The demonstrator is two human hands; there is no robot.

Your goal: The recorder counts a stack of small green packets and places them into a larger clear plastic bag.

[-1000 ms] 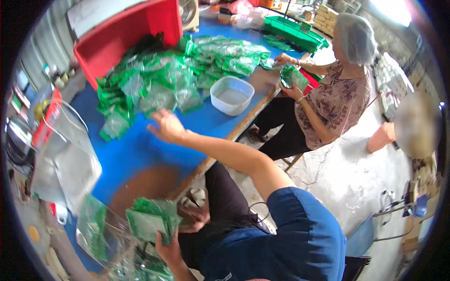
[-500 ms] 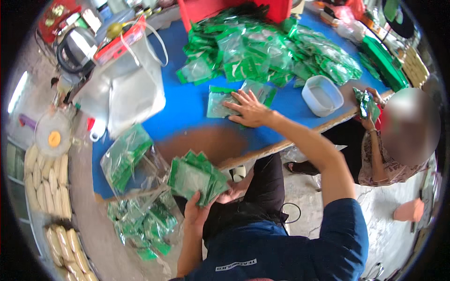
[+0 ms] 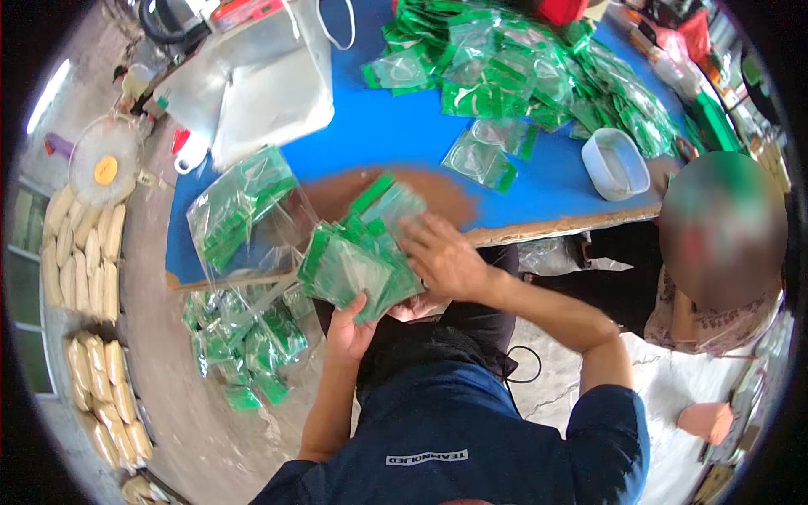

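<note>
Fanned stack of green-edged packets (image 3: 353,263), centre frame
Left hand (image 3: 350,330) grips its lower edge; right hand (image 3: 446,257) touches an upper packet (image 3: 392,207), its hold unclear. Light, even pressure should keep splayed edges aligned.

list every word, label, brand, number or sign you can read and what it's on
Dark blue shirt: one line of print on a rectangular label; I won't copy the wording.
Green-edged packets in the left hand: nothing legible.
Packet pile: too small to read.
</note>
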